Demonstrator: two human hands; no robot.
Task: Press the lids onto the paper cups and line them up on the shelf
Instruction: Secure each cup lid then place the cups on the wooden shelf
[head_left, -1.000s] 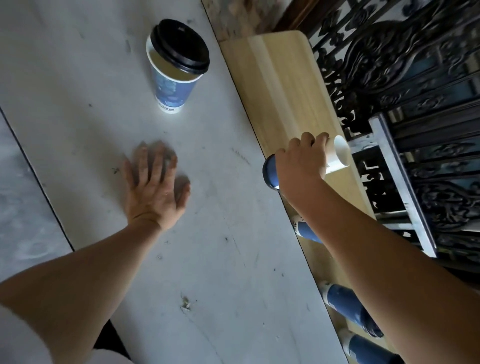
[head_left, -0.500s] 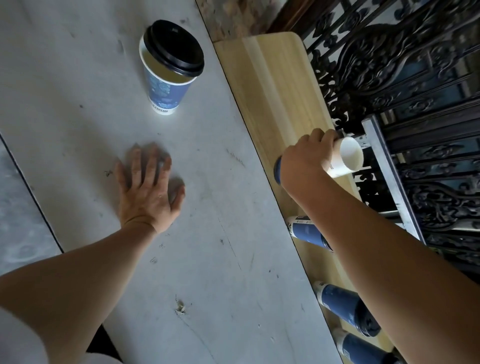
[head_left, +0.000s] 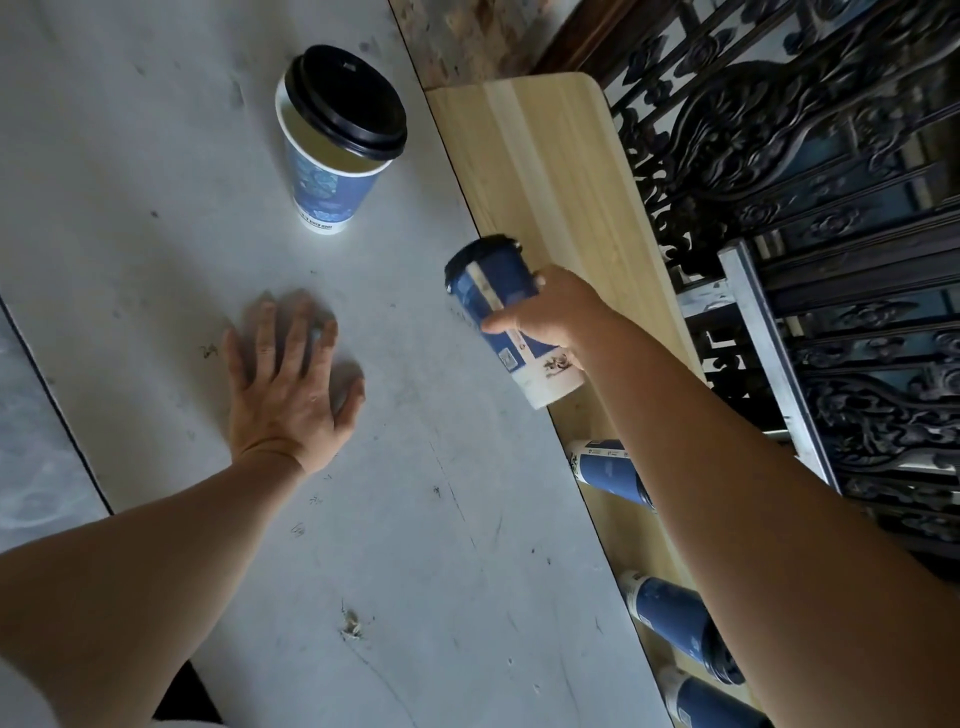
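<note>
Nearest you, three lidded cups lie along the wooden shelf: the lowest cup, the second cup and the third cup, each partly hidden behind your right forearm. Your left hand lies flat on the grey worktop, fingers spread, holding nothing. Your right hand grips a blue paper cup around its middle, tilted, its black-lidded end up and away from you, over the shelf's near edge. Farther off, an upright cup stands on the worktop with its black lid sitting askew.
</note>
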